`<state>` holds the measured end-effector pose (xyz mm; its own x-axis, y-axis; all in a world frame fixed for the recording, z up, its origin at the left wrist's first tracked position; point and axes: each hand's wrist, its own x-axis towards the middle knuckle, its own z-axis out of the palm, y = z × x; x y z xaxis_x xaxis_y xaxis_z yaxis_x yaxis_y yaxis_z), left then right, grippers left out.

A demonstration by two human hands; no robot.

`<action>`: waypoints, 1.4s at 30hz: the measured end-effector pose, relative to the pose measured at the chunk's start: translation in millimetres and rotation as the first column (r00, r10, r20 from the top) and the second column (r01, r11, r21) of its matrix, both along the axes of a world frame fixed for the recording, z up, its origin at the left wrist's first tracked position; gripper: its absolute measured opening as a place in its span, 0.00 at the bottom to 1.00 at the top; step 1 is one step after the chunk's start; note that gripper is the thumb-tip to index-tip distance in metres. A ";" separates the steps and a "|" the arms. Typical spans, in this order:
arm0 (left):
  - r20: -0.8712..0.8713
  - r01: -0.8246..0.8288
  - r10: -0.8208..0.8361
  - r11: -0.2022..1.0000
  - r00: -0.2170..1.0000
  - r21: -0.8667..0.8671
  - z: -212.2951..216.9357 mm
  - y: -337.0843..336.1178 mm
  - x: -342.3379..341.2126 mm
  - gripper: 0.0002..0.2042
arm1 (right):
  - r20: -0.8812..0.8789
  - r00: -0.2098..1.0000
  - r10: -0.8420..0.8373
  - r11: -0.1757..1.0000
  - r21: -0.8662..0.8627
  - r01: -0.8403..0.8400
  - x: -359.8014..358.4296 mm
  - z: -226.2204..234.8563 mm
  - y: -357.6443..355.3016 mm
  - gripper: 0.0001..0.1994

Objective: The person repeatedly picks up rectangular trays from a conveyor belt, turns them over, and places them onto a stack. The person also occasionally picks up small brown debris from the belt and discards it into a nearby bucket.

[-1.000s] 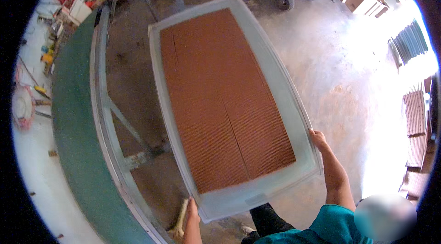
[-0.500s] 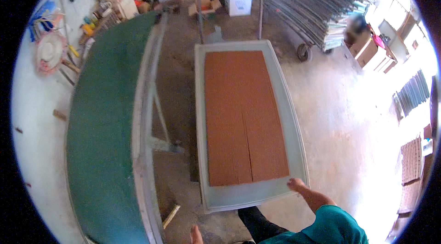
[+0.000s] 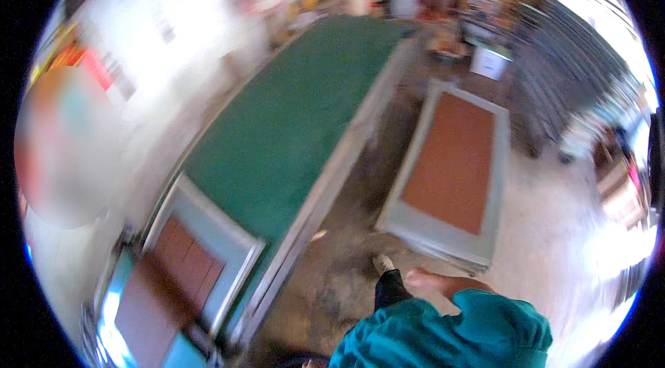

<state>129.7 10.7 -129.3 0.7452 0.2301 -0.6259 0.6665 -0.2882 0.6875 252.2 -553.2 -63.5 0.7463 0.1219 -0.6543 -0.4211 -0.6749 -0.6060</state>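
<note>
We wear a teal short-sleeved shirt (image 3: 443, 333), loose and creased, with a rounded sleeve (image 3: 499, 319) bunched over the upper arm. Below it a bare forearm (image 3: 443, 283) shows. Our trousers (image 3: 389, 288) are black, ending at a pale shoe (image 3: 382, 263). The picture is blurred, so finer markings cannot be told.

Your view's pretty motion-blurred here, but you've got a big framed panel (image 3: 454, 167) with a reddish-brown board in a pale grey frame lying over the concrete floor (image 3: 554, 229), its near edge just beyond your bare forearm (image 3: 443, 283) in the teal sleeve (image 3: 450, 333); can't tell if either hand is on it. To your left runs a long green-topped table (image 3: 291, 132) with a pale edge, and 1 more framed panel (image 3: 197, 257) of the same kind sits at its near end.
</note>
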 end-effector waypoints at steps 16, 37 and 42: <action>-0.330 -0.746 0.763 0.633 0.556 0.207 99.0 -32.1 -134.3 0.08 | -0.271 0.937 0.221 0.975 0.093 -0.203 247.8 128.9 282.6 0.14; -0.231 -0.993 0.969 -0.069 -0.090 0.097 161.6 -80.8 -84.5 0.15 | -0.166 0.449 0.878 0.425 -0.160 -0.891 283.5 86.3 507.0 0.21; -0.399 -0.179 0.480 0.784 0.781 0.594 97.1 -157.3 -165.0 0.09 | -0.103 0.340 0.935 0.298 -0.294 -0.908 280.0 82.7 519.6 0.17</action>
<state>-35.3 -146.7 -32.2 0.1661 0.7843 -0.5978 0.9835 -0.1759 0.0425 532.2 -33.6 19.1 0.3032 0.6072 -0.7344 0.6176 -0.7121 -0.3338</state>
